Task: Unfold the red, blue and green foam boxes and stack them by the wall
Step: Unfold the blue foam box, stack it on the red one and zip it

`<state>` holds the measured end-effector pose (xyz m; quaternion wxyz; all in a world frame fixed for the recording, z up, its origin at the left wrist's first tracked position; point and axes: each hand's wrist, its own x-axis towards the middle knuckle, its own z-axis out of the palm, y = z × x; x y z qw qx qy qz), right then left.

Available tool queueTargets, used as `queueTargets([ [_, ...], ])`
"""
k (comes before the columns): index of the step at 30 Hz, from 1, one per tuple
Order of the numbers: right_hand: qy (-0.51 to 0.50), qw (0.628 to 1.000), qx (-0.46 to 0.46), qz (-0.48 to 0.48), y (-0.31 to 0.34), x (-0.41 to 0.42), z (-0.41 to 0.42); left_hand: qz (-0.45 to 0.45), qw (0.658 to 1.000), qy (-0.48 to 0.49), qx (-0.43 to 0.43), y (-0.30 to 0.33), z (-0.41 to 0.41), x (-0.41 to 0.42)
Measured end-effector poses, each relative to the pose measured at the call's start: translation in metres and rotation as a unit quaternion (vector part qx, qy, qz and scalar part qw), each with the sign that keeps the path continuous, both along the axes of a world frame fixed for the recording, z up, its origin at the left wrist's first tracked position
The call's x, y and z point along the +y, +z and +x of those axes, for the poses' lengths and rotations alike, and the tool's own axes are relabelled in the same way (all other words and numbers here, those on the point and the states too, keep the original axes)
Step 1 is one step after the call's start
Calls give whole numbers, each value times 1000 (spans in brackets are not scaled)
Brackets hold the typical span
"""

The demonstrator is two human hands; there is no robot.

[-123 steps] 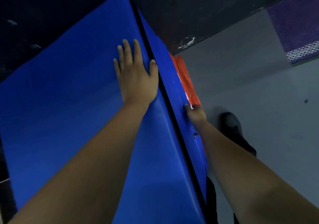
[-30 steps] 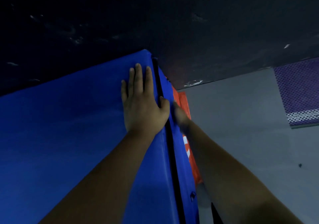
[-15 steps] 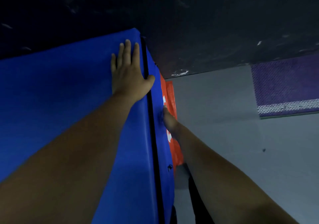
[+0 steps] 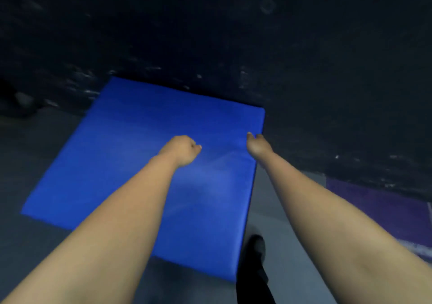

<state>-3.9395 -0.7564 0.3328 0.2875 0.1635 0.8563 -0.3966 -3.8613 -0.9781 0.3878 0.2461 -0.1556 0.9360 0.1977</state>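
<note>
Blue box (image 4: 145, 163) sits against the dark wall (image 4: 304, 58). My left hand (image 4: 181, 150) hovers over its top, curled into an empty fist; my right hand (image 4: 257, 145) reaches its right edge, grip unclear.

- Dark wall (image 4: 304, 46), scuffed with pale marks, fills the top of the view.
- Grey floor (image 4: 28, 154) runs below it.
- Purple mat (image 4: 374, 207) lies on the floor at the right, against the wall.
- Black shoe (image 4: 256, 250) stands on the floor, low in the view.
</note>
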Motion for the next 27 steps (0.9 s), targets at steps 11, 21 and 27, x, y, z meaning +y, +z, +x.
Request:
queueTargets([
  [11, 229, 972, 51, -17, 165, -313, 246, 63, 971, 199, 114, 104, 298, -295],
  [21, 351, 935, 45, -34, 190, -504, 315, 141, 935, 299, 127, 100, 379, -437],
  [27, 313, 944, -103, 9, 115, -604, 306, 120, 947, 284, 92, 60, 388, -537],
])
